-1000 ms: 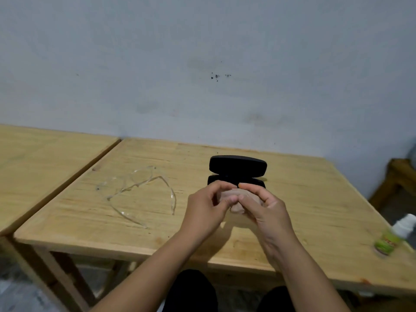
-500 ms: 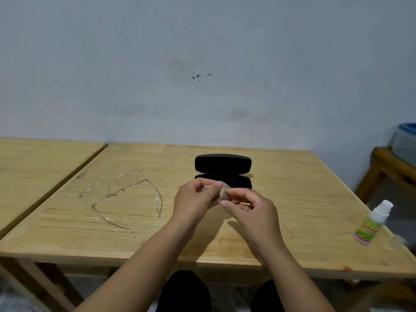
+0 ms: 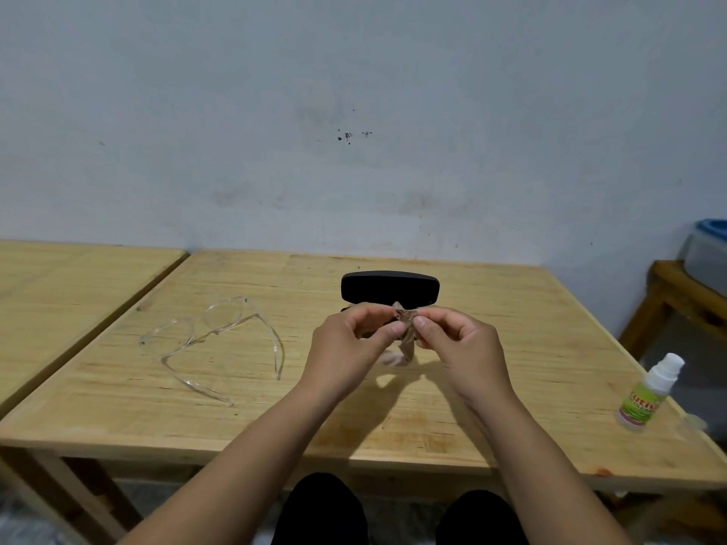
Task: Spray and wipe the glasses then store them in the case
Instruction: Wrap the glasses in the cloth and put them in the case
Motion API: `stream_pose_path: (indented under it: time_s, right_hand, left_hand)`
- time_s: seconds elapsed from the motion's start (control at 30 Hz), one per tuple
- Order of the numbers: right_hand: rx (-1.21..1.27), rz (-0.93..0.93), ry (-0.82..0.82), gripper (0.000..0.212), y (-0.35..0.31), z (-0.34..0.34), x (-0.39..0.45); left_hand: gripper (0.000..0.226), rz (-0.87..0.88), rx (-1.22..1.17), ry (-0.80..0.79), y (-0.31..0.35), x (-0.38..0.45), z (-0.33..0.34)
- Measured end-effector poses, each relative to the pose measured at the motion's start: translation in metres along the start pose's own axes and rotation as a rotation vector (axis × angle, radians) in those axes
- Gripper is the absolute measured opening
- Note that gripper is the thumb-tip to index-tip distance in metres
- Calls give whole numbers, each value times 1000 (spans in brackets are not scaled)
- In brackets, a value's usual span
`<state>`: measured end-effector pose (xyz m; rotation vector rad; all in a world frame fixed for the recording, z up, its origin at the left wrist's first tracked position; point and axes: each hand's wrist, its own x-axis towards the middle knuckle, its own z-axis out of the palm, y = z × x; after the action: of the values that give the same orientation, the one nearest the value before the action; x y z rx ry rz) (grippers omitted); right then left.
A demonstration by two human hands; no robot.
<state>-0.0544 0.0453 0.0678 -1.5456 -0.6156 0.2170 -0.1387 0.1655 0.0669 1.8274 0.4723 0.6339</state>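
Prep step: left hand [image 3: 350, 340] and right hand [image 3: 460, 340], both grips pinching brown cleaning cloth [image 3: 405, 332], unfolding. Next: spray bottle [image 3: 649, 391], clear glasses [image 3: 214, 336] untouched on table [image 3: 491, 308].

Items I can see on the wooden table [image 3: 491, 387]:

Glasses [image 3: 214, 340]: clear frame, temples unfolded, lying flat at my left, untouched.

Case [image 3: 389, 288]: black, hard-shell, open, lid upright facing me, at table centre; base mostly hidden behind my hands.

Cloth [image 3: 405, 328]: small, brownish, crumpled, pinched at its top between my left hand [image 3: 350, 344] and right hand [image 3: 460, 348], hanging above the table, in front of the case.

Spray bottle [image 3: 649, 391]: white nozzle, green label, tilted, near the right edge.
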Motion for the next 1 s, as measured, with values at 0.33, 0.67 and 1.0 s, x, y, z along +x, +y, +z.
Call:
stream_pose_path:
  time_s: [0.33,0.67,1.0]
  right_hand:
    - [200,67,-144,16,-14,-7,12]
    - [250,65,-104,13,-29,-13,18]
    - [298,53,6,12,-44,-28,22]
  left_hand:
    - [8,63,-60,58,18,6,9]
    - [3,92,-103,79,31,13,3]
    - [11,69,-232,118,38,15,-13]
